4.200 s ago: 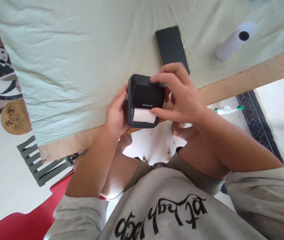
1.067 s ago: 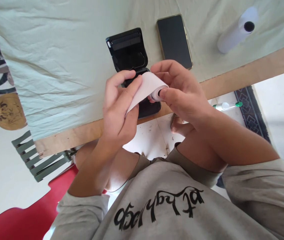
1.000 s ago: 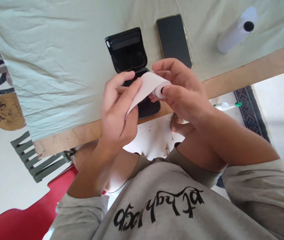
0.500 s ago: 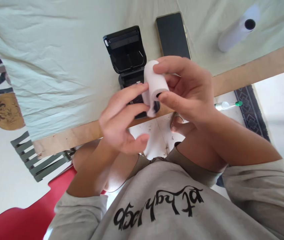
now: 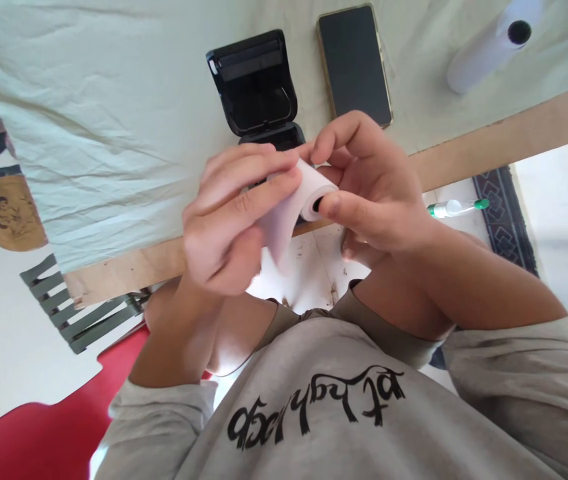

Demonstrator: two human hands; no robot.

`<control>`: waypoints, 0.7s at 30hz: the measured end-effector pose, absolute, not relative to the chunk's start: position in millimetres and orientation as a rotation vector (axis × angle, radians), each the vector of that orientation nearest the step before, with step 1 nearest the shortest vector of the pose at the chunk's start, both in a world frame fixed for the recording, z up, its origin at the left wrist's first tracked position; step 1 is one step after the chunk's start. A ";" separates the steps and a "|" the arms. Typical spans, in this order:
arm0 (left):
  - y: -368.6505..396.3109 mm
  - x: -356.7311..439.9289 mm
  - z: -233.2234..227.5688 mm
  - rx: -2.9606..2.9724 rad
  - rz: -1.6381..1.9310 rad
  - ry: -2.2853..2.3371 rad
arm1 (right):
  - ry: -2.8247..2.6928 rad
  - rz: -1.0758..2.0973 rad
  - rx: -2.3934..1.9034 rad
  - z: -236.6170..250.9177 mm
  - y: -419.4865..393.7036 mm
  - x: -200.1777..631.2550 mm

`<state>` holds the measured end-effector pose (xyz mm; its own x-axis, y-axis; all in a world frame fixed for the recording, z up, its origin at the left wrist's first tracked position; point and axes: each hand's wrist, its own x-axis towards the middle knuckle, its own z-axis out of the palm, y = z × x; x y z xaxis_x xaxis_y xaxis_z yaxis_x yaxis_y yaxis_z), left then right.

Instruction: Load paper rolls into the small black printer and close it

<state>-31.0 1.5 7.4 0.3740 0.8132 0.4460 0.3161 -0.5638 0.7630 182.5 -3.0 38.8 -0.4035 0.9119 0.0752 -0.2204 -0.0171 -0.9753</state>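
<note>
Both hands hold a small white paper roll above the table's near edge. My right hand pinches the roll by its ends, thumb at the dark core hole. My left hand grips the loose strip of paper that hangs off the roll. Just behind the hands a small black printer lies on the cloth with its lid open and its roll bay bare; my fingers hide its lower body.
A black phone lies face up right of the printer. A bigger white roll lies at the far right. The pale green cloth covers the wooden table. A red chair and a pen show below.
The printer, shut and held in both hands 4 s ago, now lies open on the table. The roll is out in my hands, and my left hand has drawn the strip down.
</note>
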 end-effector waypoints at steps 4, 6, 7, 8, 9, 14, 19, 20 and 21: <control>4.6 -14.1 10.9 2.101 1.396 0.764 | -1.395 1.610 -0.755 36.6 -1.8 180.0; -2.2 -3.0 18.7 1.903 1.210 0.922 | -1.474 1.612 -0.736 36.2 -1.1 180.5; -6.7 2.4 23.5 1.829 1.170 0.949 | -1.513 1.607 -0.732 36.7 -0.7 181.8; -11.2 7.2 28.3 1.774 1.147 0.955 | -1.551 1.574 -0.724 37.6 -0.1 183.7; -15.1 11.3 32.6 1.736 1.136 0.958 | -1.587 1.513 -0.701 39.0 0.4 186.1; -20.9 13.5 35.4 1.619 1.097 1.024 | -1.764 1.180 -0.748 45.0 -0.1 196.4; -15.1 -1.7 17.0 1.537 1.220 0.832 | -1.795 1.061 -0.916 37.5 -2.6 196.3; -13.6 -3.4 14.0 1.524 1.209 0.786 | -1.808 1.042 -0.919 35.2 -2.1 195.8; -12.1 -4.4 11.8 1.513 1.184 0.744 | -1.820 1.016 -0.916 33.3 -1.4 195.4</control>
<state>-4.4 -12.1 11.8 0.3226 0.8972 0.3017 -0.1176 -0.2783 0.9533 195.4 -1.4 33.3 -0.3818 0.8698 0.3125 0.1908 0.4051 -0.8942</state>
